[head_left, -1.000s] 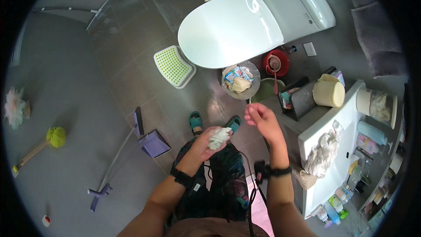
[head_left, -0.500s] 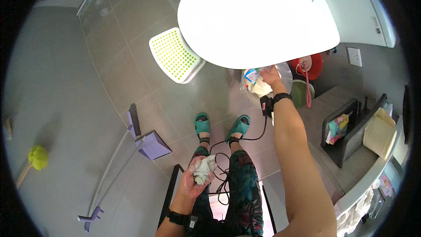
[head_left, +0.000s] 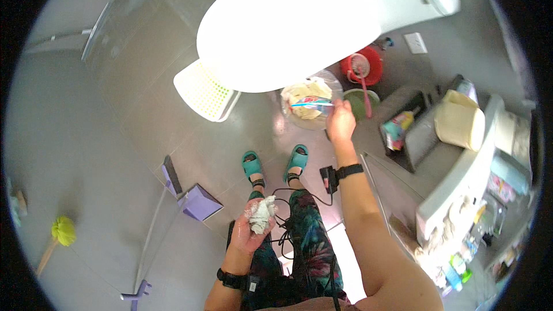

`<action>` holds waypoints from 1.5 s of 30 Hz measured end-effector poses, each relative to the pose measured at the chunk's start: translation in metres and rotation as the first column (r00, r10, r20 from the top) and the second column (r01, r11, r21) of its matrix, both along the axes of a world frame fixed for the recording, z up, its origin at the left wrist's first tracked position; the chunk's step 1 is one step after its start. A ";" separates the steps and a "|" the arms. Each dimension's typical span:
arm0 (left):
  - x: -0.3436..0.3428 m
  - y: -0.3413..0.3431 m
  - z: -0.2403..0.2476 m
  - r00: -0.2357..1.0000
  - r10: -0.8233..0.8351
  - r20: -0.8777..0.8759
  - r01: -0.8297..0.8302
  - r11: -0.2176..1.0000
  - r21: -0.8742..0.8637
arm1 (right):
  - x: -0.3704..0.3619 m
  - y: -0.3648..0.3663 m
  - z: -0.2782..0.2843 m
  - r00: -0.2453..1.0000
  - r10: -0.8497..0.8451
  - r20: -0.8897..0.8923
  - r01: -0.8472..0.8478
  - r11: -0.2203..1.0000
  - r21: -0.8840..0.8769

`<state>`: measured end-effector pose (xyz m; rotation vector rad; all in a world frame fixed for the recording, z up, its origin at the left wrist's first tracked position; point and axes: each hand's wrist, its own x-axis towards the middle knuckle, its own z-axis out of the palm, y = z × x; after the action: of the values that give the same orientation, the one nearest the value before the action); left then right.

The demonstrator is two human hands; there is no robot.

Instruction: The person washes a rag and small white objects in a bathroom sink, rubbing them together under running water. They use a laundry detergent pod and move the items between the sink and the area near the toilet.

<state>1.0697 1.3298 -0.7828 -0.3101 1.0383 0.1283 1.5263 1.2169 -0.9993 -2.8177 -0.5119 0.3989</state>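
Note:
A crumpled pale wad (head_left: 262,214), like wet tissue or cloth, rests in my left hand (head_left: 246,234), with the fingers curled round it in front of my thighs. White smears show on those fingers. My right hand (head_left: 341,120) reaches out and pinches a glossy blue, white and red plastic packet (head_left: 314,103) by its end. The packet lies over a bin (head_left: 333,78) lined with a clear bag, and crumpled cream-coloured waste (head_left: 305,89) shows beneath it. A black device (head_left: 329,179) with a cable hangs at my right wrist strap.
Ahead stands a white toilet (head_left: 282,29) with its lid down, a dotted white stool (head_left: 201,93) beside it. Red (head_left: 373,69) and green (head_left: 363,103) buckets stand right of the bin. A purple dustpan (head_left: 200,203) and broom lean at left; a counter (head_left: 443,196) edges the right.
My right hand has drawn back toward me from inside the bin, with the packet now in its fingers. The view has shifted right; my left hand still holds the wad.

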 end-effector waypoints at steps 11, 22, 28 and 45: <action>0.064 0.014 0.239 0.961 -0.213 0.174 0.176 0.963 0.206 | -0.047 -0.065 0.486 0.895 -0.281 -0.345 0.434 0.721 0.540; 0.097 0.047 0.368 0.884 -0.391 0.256 0.332 0.910 0.248 | -0.087 -0.078 0.747 0.804 -0.452 -0.387 0.501 0.165 0.849; 0.103 0.024 0.375 0.833 -0.473 0.285 0.419 0.878 0.231 | -0.054 -0.142 0.693 0.693 -0.634 -0.342 0.651 0.347 0.675; 0.126 0.019 0.419 0.785 -0.569 0.244 0.501 0.815 0.291 | 0.018 -0.158 0.721 0.822 -0.504 0.264 0.484 0.864 0.141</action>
<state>1.1954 1.3490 -0.3640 0.1707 0.7423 -0.3251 1.5438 1.0587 -0.2786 -2.8087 0.1707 -0.1438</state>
